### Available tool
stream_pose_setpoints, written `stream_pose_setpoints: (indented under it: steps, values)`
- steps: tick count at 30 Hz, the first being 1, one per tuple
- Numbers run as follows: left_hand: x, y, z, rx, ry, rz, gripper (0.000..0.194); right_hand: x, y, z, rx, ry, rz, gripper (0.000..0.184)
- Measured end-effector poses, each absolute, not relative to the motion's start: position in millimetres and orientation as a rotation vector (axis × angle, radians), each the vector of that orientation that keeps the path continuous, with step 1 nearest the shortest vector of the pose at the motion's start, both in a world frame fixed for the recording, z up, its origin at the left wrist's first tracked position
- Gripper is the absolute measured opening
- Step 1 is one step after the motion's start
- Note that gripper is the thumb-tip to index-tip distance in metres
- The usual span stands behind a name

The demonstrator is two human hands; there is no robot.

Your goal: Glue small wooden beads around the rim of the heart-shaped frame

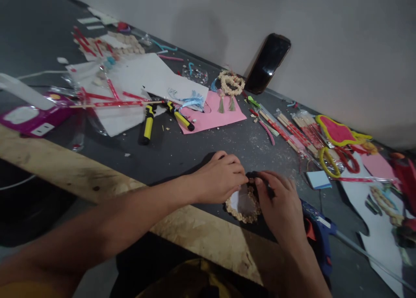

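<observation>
At the front of the dark table lies a small round piece [243,215], edged with beige, crumbly-looking bits around a pale centre. My left hand [224,179] comes in from the left, its fingers bent and closed at the piece's far rim. My right hand [280,198] pinches the same rim from the right, thumb and fingertips together near a dark part of the edge. The fingertips of both hands almost meet there. Exactly what lies between them is partly hidden. Just right of my right hand rests a blue glue gun [321,235].
Two yellow-and-black tools [147,127] lie beyond my left hand. A pink sheet [211,121] bears tassels and a beaded loop [231,83]. A phone [269,63] leans on the wall. Wrapped chopsticks [295,133] and blue-white pad [318,179] are right; a purple device [39,116] is left.
</observation>
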State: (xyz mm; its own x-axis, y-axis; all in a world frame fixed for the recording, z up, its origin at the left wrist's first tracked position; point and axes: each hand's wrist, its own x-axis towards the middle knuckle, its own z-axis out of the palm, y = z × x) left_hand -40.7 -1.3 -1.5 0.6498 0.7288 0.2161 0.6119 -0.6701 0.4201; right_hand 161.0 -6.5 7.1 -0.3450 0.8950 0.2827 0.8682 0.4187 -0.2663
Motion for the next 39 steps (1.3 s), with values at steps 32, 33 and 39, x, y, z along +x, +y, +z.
stream_pose_setpoints:
  steps: [32,33,39]
  values:
    - [-41,-1,-3,2.568,1.051,0.534,0.020,174,-14,10,-1.432,-2.482,0.297,0.022]
    - [-40,-1,-3,2.570,1.049,0.531,0.020,174,-14,10,-1.433,-2.480,0.300,0.022]
    - [-40,-1,-2,2.573,1.049,0.510,0.020,174,-14,10,-1.431,-2.469,0.330,0.021]
